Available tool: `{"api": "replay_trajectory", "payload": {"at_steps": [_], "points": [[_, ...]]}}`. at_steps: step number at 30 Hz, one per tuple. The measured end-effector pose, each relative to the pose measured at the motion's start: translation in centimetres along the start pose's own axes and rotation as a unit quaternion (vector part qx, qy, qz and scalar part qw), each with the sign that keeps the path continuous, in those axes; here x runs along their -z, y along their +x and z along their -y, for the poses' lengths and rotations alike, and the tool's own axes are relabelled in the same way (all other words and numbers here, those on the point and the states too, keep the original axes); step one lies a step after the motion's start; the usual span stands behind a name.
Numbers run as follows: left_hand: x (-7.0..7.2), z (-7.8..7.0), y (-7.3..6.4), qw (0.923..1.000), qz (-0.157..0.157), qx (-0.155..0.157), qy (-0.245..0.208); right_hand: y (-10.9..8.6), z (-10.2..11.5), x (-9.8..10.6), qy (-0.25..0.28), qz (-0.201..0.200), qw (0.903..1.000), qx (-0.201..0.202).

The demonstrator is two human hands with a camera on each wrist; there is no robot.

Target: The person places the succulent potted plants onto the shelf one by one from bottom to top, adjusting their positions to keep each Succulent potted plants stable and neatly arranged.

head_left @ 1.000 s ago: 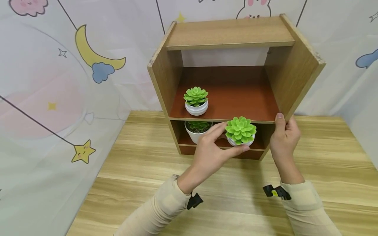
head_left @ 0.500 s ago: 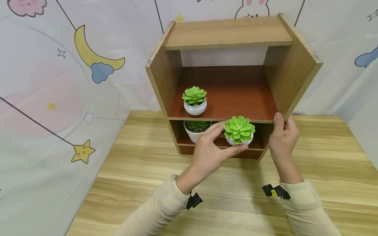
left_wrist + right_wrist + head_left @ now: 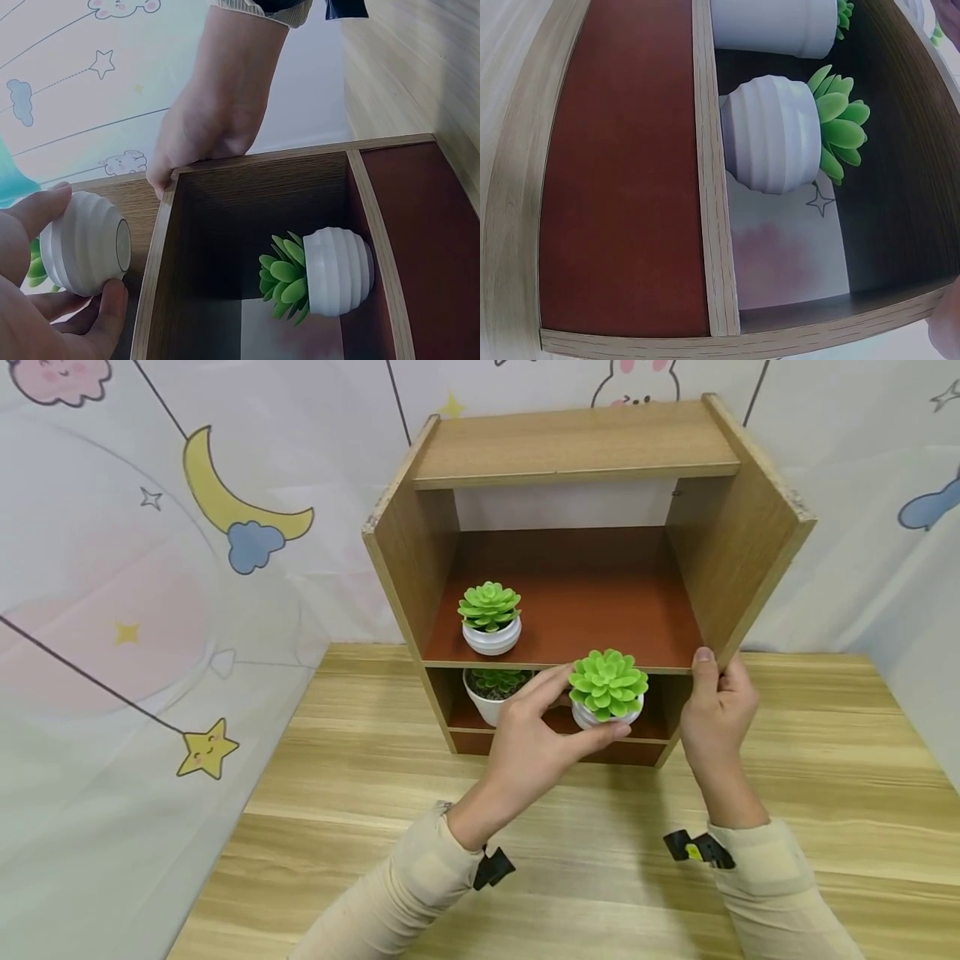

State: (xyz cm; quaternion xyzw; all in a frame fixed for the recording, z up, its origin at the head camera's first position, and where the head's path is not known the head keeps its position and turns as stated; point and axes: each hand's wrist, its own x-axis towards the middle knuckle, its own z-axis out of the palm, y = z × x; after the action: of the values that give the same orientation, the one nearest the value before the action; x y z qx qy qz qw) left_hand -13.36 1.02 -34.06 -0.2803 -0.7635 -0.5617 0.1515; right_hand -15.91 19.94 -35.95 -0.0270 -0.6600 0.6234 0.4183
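My left hand pinches a small white ribbed pot holding a bright green succulent, thumb in front and fingers behind. It hangs before the front edge of the red-brown middle shelf; the left wrist view shows the pot's base clear of the boards. With my right hand I grip the right side panel of the wooden cabinet, thumb at the shelf's end. Another potted succulent stands upright at the shelf's left front. Below it sits a larger smooth white pot, partly behind my left hand.
Inside the lower compartment, beside the smooth pot, stands a ribbed potted succulent, hidden in the head view. The cabinet stands on a wood-grain table, with a cartoon-printed cloth behind and to the left.
My left hand has raised the potted succulent slightly against the shelf edge. The right hand keeps its grip on the panel, and the head view has shifted a little.
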Motion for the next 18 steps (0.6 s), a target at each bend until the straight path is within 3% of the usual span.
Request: {"api": "replay_trajectory", "payload": {"at_steps": [18], "points": [[-0.21,0.16,0.72,0.9999,-0.007,-0.005,0.014,0.02,-0.1,0.07,0.001,0.003,0.9996,0.027]]}}
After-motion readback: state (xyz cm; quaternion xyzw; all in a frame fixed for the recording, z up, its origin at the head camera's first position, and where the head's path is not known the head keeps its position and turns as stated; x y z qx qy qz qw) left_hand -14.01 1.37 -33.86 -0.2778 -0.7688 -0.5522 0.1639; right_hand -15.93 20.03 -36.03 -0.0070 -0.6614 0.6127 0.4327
